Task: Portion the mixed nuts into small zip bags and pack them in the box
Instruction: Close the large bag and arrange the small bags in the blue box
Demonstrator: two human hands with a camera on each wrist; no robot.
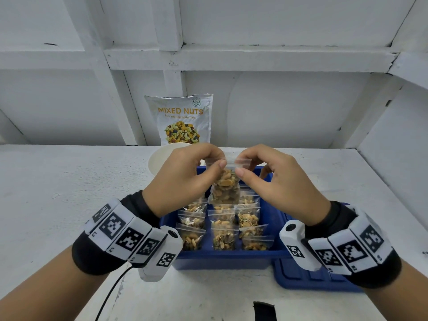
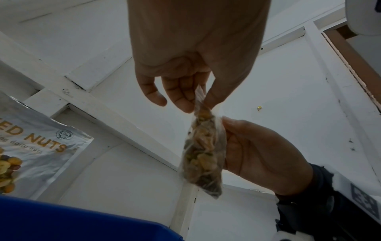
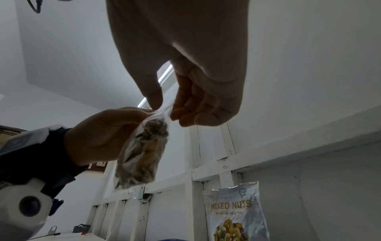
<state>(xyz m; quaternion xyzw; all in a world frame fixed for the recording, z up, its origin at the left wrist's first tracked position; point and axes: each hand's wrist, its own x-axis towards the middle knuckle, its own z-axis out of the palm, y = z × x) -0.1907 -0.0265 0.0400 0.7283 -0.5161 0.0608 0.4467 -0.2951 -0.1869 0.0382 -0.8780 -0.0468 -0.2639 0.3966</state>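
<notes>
Left hand [image 1: 185, 179] and right hand [image 1: 275, 181] pinch the top edge of a clear nut-filled zip bag [image 1: 225, 188], fingers curled, above the blue plastic box [image 1: 222, 258]; white worktop [image 1: 58, 193] lies open toward 9 o'clock.

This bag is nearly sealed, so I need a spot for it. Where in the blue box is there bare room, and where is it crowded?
The blue box shows bare floor along its right side, between the packed bags and the right wall. The middle and left are crowded with three columns of bags. Both hands pinch the zip bag above.
</notes>
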